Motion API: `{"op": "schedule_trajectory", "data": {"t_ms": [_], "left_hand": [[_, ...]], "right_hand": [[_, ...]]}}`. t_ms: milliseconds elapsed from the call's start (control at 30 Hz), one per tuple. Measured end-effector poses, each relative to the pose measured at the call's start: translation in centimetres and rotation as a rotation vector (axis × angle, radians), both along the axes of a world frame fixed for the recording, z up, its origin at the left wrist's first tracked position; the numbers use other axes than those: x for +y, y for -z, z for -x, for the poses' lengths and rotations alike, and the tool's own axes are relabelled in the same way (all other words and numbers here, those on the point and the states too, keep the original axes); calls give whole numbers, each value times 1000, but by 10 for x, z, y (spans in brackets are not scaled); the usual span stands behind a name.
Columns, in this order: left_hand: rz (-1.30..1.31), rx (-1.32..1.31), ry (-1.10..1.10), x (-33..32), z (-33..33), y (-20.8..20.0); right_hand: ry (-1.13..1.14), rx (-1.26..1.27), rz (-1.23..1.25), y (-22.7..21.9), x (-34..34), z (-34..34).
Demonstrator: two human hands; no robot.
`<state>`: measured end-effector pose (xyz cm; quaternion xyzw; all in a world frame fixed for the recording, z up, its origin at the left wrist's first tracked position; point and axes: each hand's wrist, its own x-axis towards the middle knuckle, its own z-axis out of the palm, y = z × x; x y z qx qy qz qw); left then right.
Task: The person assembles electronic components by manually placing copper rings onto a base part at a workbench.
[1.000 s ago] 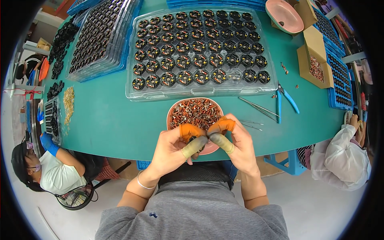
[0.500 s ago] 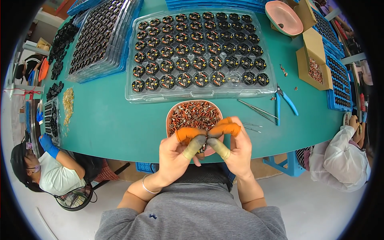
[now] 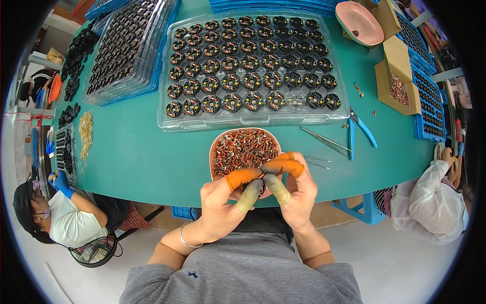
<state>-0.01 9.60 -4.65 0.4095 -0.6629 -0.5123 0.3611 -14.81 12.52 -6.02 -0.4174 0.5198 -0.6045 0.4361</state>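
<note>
I grip a small dark part (image 3: pixel 262 189) between left fingers (image 3: pixel 245 177) and right fingers (image 3: pixel 286 167), presumably for steadiness; pink bowl (image 3: pixel 211 161) sits close, likely shortening reach.

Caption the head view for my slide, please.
Left hand and right hand pinch a small part at a pink bowl of reddish pieces, with a clear tray of round black parts beyond.

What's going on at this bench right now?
The person's left hand and right hand hold a small part, mostly hidden, between them, over the near side of a pink bowl of orange pieces. Beyond it, a clear tray holds rows of black round parts; one front pocket has none. Tweezers and blue pliers lie right.
</note>
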Motion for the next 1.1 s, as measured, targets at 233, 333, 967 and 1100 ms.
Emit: {"op": "schedule_trajectory", "data": {"t_ms": [233,333,967,1100], "left_hand": [[126,-53,1,-2,3,-3],[176,-79,-28,0,3,-2],[-130,101,-2,-6,3,1],[-107,120,45,-8,1,0]], "right_hand": [[113,231,169,5,3,-5],[139,318,216,9,2,-6],[-61,-18,7,9,2,2],[-80,-30,-7,9,2,4]]}}
